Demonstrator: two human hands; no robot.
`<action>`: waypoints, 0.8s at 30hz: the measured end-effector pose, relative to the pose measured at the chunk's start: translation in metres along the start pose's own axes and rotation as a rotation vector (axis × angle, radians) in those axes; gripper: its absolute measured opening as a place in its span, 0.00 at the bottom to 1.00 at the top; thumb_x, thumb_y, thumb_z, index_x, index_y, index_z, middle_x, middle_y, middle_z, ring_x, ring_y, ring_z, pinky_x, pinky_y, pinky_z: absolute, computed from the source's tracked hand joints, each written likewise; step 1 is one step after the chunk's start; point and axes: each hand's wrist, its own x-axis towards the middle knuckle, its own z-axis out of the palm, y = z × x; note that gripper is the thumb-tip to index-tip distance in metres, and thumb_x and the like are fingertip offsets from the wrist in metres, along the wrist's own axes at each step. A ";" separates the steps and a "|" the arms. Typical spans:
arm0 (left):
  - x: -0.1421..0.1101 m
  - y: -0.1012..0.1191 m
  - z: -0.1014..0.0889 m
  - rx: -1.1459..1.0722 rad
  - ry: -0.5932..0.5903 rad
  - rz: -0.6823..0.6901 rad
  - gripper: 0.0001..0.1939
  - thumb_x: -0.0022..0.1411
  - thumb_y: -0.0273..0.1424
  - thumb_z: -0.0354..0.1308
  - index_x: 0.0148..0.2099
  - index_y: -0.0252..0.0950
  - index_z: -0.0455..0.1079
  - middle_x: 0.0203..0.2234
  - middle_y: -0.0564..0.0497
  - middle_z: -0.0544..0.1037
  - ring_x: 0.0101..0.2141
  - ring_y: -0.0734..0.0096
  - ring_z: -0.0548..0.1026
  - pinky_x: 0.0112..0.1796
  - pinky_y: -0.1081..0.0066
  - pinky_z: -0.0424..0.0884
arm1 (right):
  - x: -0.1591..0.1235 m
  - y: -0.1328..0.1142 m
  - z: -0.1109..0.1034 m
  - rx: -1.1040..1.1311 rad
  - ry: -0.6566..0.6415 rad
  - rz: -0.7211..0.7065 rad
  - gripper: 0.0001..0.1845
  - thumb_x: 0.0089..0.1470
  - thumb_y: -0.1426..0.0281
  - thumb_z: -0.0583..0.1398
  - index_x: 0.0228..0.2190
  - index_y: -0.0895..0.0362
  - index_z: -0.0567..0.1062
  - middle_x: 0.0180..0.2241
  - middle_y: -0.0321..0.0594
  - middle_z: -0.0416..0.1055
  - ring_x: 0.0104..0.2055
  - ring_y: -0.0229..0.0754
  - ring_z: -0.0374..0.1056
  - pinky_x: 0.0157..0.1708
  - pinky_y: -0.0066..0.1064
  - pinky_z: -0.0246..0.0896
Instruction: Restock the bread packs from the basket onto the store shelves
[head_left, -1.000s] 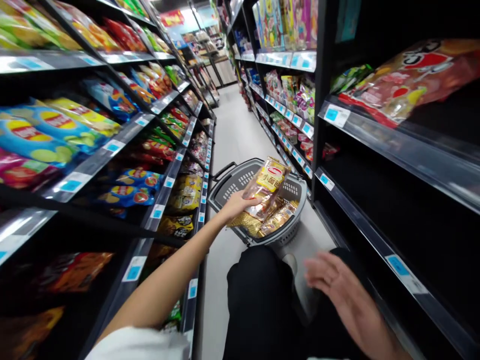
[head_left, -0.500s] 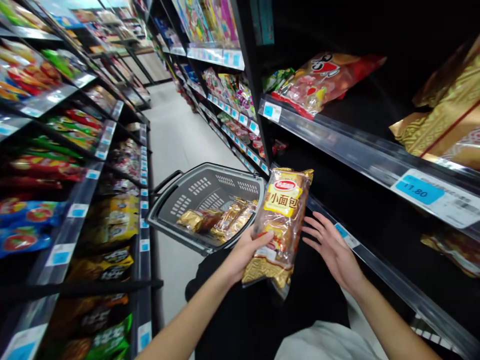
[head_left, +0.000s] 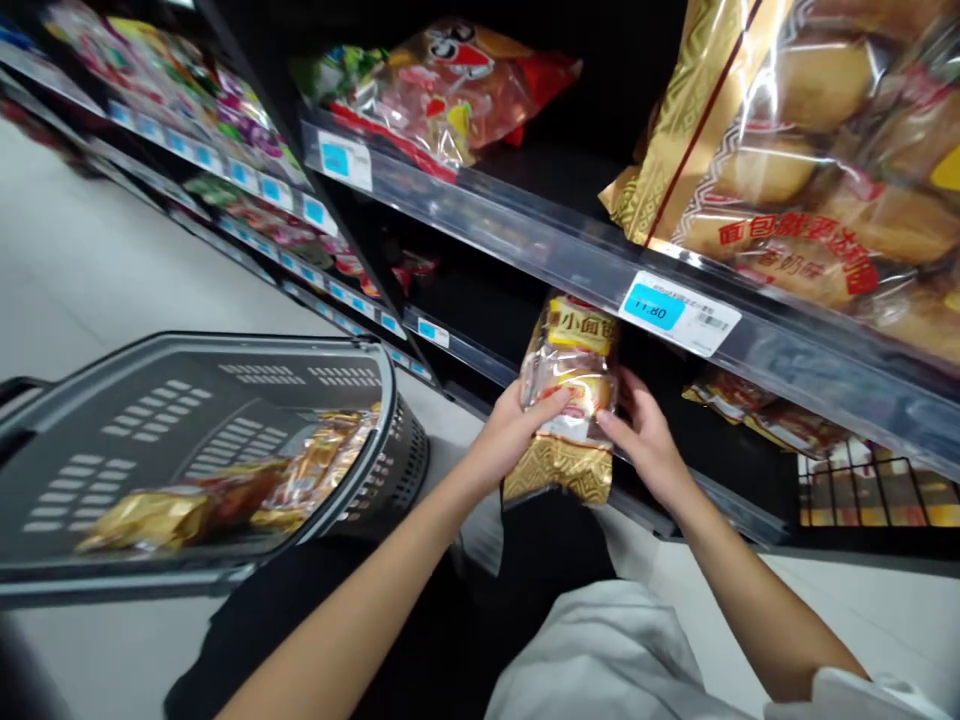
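Both hands grip a clear and gold bag of small bread [head_left: 574,370] with a yellow label, held just in front of the lower shelf. My left hand [head_left: 517,430] wraps its left side, thumb lying across the front. On the opposite side my right hand [head_left: 649,440] holds the bag's edge, its thumb on the plastic and its other fingers partly hidden behind. The bag's top reaches under the upper shelf's edge. To the left stands a grey shopping basket [head_left: 165,400] with several gold-wrapped bread packs [head_left: 157,515] inside.
A price tag [head_left: 679,310] hangs on the shelf edge [head_left: 487,215] above my hands. On that shelf lie a red candy bag [head_left: 465,90] and a large gold bread bag [head_left: 810,170]. More packs [head_left: 765,410] lie lower right, beside a wire rack [head_left: 874,490].
My right hand, open and apart before, has closed on the bread bag. The bag has moved toward the right-hand lower shelf. My view has turned right and downward.
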 end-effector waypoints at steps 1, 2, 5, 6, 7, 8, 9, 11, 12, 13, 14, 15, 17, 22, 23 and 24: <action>0.010 0.001 0.006 0.020 -0.054 0.017 0.34 0.45 0.43 0.77 0.51 0.33 0.74 0.45 0.44 0.83 0.40 0.59 0.82 0.44 0.65 0.78 | 0.000 -0.003 -0.007 -0.023 0.036 -0.025 0.48 0.48 0.49 0.72 0.64 0.52 0.65 0.67 0.50 0.62 0.67 0.57 0.61 0.63 0.51 0.65; 0.019 0.002 0.012 0.038 -0.110 0.038 0.32 0.47 0.43 0.77 0.49 0.33 0.74 0.44 0.44 0.83 0.40 0.59 0.82 0.44 0.64 0.78 | 0.001 -0.005 -0.013 -0.045 0.079 -0.053 0.48 0.48 0.50 0.73 0.64 0.52 0.65 0.67 0.50 0.63 0.67 0.57 0.61 0.65 0.51 0.64; 0.048 0.000 0.029 0.158 -0.252 0.143 0.25 0.52 0.42 0.73 0.47 0.32 0.75 0.42 0.44 0.83 0.42 0.57 0.81 0.46 0.62 0.76 | -0.001 -0.006 -0.030 -0.112 0.227 -0.131 0.46 0.46 0.54 0.74 0.62 0.53 0.66 0.66 0.51 0.64 0.67 0.56 0.61 0.66 0.52 0.60; 0.057 -0.003 0.034 0.219 -0.277 0.189 0.24 0.53 0.40 0.73 0.47 0.31 0.75 0.43 0.43 0.83 0.44 0.56 0.81 0.47 0.61 0.76 | -0.003 -0.005 -0.034 -0.135 0.278 -0.148 0.45 0.46 0.55 0.74 0.61 0.53 0.67 0.66 0.51 0.65 0.67 0.55 0.62 0.67 0.52 0.60; 0.066 -0.006 0.038 0.275 -0.295 0.238 0.23 0.54 0.38 0.72 0.48 0.32 0.75 0.44 0.43 0.82 0.45 0.55 0.80 0.49 0.61 0.75 | -0.005 -0.003 -0.038 -0.161 0.324 -0.159 0.43 0.46 0.56 0.74 0.60 0.53 0.67 0.65 0.51 0.65 0.67 0.55 0.62 0.67 0.53 0.59; 0.074 -0.012 0.043 0.313 -0.310 0.282 0.24 0.54 0.36 0.73 0.50 0.32 0.75 0.46 0.43 0.82 0.47 0.55 0.80 0.50 0.61 0.75 | -0.006 0.000 -0.042 -0.188 0.366 -0.167 0.43 0.46 0.57 0.74 0.59 0.53 0.67 0.65 0.51 0.65 0.67 0.55 0.62 0.67 0.54 0.58; 0.082 -0.019 0.047 0.324 -0.325 0.318 0.25 0.54 0.35 0.73 0.52 0.33 0.74 0.48 0.43 0.82 0.48 0.55 0.79 0.50 0.61 0.74 | -0.008 0.004 -0.046 -0.215 0.403 -0.174 0.43 0.46 0.57 0.74 0.59 0.53 0.67 0.65 0.51 0.65 0.67 0.55 0.62 0.68 0.54 0.57; 0.098 -0.035 0.055 0.289 -0.369 0.367 0.28 0.53 0.35 0.74 0.55 0.34 0.72 0.50 0.43 0.81 0.49 0.56 0.79 0.50 0.62 0.74 | -0.009 0.011 -0.053 -0.263 0.457 -0.205 0.44 0.46 0.58 0.73 0.60 0.53 0.66 0.66 0.52 0.63 0.67 0.55 0.61 0.68 0.54 0.56; 0.106 -0.043 0.059 0.261 -0.394 0.383 0.29 0.53 0.35 0.74 0.55 0.34 0.72 0.50 0.42 0.81 0.49 0.56 0.79 0.50 0.62 0.75 | -0.009 0.014 -0.057 -0.289 0.471 -0.229 0.44 0.46 0.59 0.73 0.61 0.53 0.65 0.66 0.52 0.63 0.68 0.55 0.61 0.68 0.54 0.56; 0.113 -0.051 0.064 0.235 -0.418 0.393 0.29 0.54 0.36 0.74 0.56 0.35 0.71 0.51 0.42 0.80 0.49 0.56 0.79 0.50 0.62 0.75 | -0.007 0.016 -0.062 -0.316 0.478 -0.254 0.44 0.47 0.60 0.73 0.61 0.52 0.65 0.66 0.52 0.63 0.68 0.55 0.61 0.68 0.53 0.57; 0.119 -0.059 0.067 0.214 -0.439 0.400 0.30 0.54 0.36 0.73 0.57 0.35 0.71 0.51 0.42 0.80 0.49 0.56 0.79 0.50 0.61 0.74 | -0.005 0.018 -0.066 -0.346 0.484 -0.278 0.43 0.47 0.60 0.73 0.61 0.52 0.65 0.66 0.52 0.63 0.67 0.54 0.61 0.67 0.53 0.58; 0.125 -0.065 0.071 0.204 -0.462 0.408 0.30 0.55 0.37 0.73 0.57 0.36 0.70 0.52 0.43 0.80 0.50 0.56 0.78 0.50 0.61 0.74 | -0.003 0.019 -0.071 -0.380 0.487 -0.296 0.43 0.47 0.61 0.73 0.60 0.52 0.65 0.65 0.52 0.64 0.67 0.54 0.62 0.67 0.53 0.58; 0.135 -0.072 0.077 0.213 -0.496 0.424 0.29 0.57 0.38 0.71 0.59 0.36 0.70 0.52 0.43 0.80 0.51 0.55 0.78 0.52 0.60 0.73 | 0.002 0.020 -0.081 -0.457 0.496 -0.308 0.43 0.46 0.61 0.73 0.60 0.53 0.66 0.62 0.52 0.67 0.64 0.54 0.65 0.66 0.53 0.60; 0.149 -0.072 0.086 0.497 -0.379 0.496 0.27 0.61 0.40 0.68 0.59 0.36 0.72 0.52 0.44 0.79 0.55 0.52 0.74 0.57 0.57 0.69 | 0.002 0.016 -0.111 -0.823 0.464 -0.368 0.56 0.48 0.60 0.73 0.70 0.55 0.54 0.65 0.57 0.61 0.63 0.59 0.66 0.60 0.57 0.67; 0.150 -0.071 0.088 0.574 -0.350 0.503 0.26 0.62 0.40 0.68 0.59 0.35 0.72 0.52 0.43 0.79 0.56 0.51 0.72 0.58 0.57 0.68 | 0.001 0.014 -0.115 -0.974 0.442 -0.410 0.56 0.49 0.60 0.73 0.71 0.54 0.53 0.67 0.59 0.56 0.65 0.62 0.63 0.60 0.58 0.67; 0.152 -0.070 0.089 0.641 -0.338 0.508 0.26 0.63 0.41 0.66 0.59 0.35 0.72 0.54 0.43 0.78 0.57 0.51 0.71 0.59 0.57 0.67 | 0.000 0.012 -0.118 -1.142 0.410 -0.451 0.54 0.50 0.60 0.73 0.71 0.52 0.55 0.69 0.59 0.51 0.68 0.64 0.59 0.61 0.59 0.65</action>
